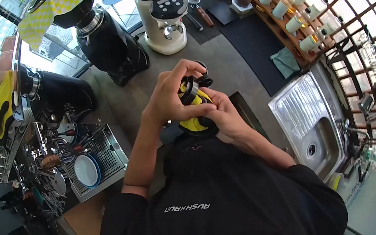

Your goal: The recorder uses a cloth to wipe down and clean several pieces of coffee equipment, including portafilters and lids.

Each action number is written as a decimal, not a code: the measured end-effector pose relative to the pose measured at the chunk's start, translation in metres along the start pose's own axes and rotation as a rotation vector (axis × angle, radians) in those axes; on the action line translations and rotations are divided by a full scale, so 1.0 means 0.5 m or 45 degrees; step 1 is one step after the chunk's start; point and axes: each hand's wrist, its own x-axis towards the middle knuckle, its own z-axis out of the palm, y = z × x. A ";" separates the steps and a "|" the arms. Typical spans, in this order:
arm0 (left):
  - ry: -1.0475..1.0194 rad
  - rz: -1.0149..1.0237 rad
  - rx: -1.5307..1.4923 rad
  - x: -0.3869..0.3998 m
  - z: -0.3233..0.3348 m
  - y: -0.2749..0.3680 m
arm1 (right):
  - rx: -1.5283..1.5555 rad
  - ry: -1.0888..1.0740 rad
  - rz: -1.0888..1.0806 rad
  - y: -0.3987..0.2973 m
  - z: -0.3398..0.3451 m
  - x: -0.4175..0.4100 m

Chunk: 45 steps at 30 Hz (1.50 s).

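Note:
My left hand (169, 98) curls around a small round metal-and-black item (189, 91), thumb below and fingers over its top. A dark lug-like part (205, 82) sticks out on its right. Bunched under and partly inside it is a yellow-and-black cloth (195, 124). My right hand (224, 111) grips this cloth from the right, its thumb close to my left thumb. Both hands are just in front of my black shirt, above the grey counter. My fingers hide much of the item, so its exact kind cannot be told.
A black grinder (111, 44) and a cream grinder (161, 20) stand ahead. An espresso machine (48, 157) with a plate (86, 170) on its drip tray (111, 142) is at left. A black mat (256, 52), bottle rack (283, 27) and steel sink (322, 139) are at right.

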 end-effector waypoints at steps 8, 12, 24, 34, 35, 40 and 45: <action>-0.176 0.225 -0.149 -0.070 -0.003 0.015 | 0.744 0.032 0.422 0.005 0.056 -0.088; -0.131 0.396 -0.124 -0.090 0.007 0.047 | 1.109 0.070 0.492 0.012 0.091 -0.131; 0.640 -0.031 -1.808 -0.130 0.014 0.176 | 0.272 0.324 -0.753 -0.063 0.101 -0.144; 0.849 0.000 -1.412 -0.106 0.039 0.250 | -1.571 -0.133 -1.356 -0.069 0.195 -0.064; 0.942 0.016 -1.202 -0.112 0.034 0.249 | -1.591 -0.100 -1.380 -0.068 0.198 -0.063; 0.939 0.240 -0.671 -0.118 0.002 0.237 | -1.504 0.018 -1.191 -0.041 0.219 -0.087; 1.022 -0.018 -0.999 -0.127 0.001 0.218 | -1.416 -0.079 -1.054 -0.052 0.226 -0.098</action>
